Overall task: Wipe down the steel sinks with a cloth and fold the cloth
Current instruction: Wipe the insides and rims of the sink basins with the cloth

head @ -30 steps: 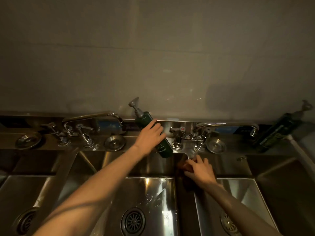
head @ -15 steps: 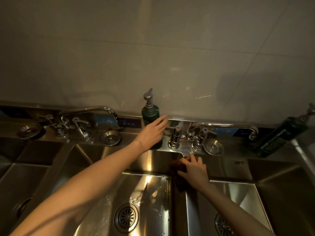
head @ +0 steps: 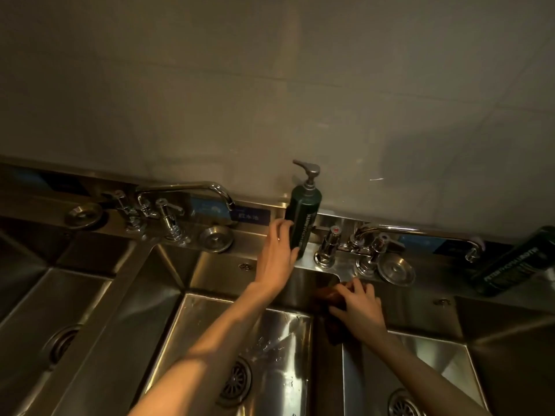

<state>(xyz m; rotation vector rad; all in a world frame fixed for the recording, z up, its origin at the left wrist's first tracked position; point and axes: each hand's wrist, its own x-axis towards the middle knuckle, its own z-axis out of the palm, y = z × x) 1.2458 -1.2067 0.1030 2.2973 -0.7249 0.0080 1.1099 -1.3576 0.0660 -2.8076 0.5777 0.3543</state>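
**Steel sink unit, three basins: wiping under way**

Room: pale tiled wall [head: 270, 85] behind, dimly lit.

Surface: steel sink unit [head: 120, 310] runs the full width, with a raised ledge along its back edge. It holds a left basin [head: 45, 310], middle basin [head: 216, 274] and right basin [head: 435, 355].

Fittings on the back ledge:
- left faucet [head: 186, 187], spout swung right
- right faucet [head: 420, 232], spout swung right
- three loose steel drain discs [head: 216, 238], one left of the left faucet and one just right of each faucet

Change since a second ago:
- The pump bottle [head: 304, 211] was tilted in the hand above the ledge. It now stands upright at the back edge, between the two faucets.
- The left grip [head: 276, 259] still clasps its lower body, fingers on one side and thumb on the other.
- The right grip [head: 360, 304] stays at the same spot on the cloth.

Containers:
- Middle basin: round drain strainer [head: 237, 382] and scattered water drops [head: 270, 343] on the floor.
- Left and right basins: a drain strainer each, partly cut off by the frame.
- Pump bottle: dark green, contents not visible.
- Second dark bottle [head: 516, 265]: leaning at the right end of the ledge.

Task item: brown cloth [head: 326, 295], bunched on the divider between the middle and right basins, near the back edge. The right grip's bent fingers close over it.
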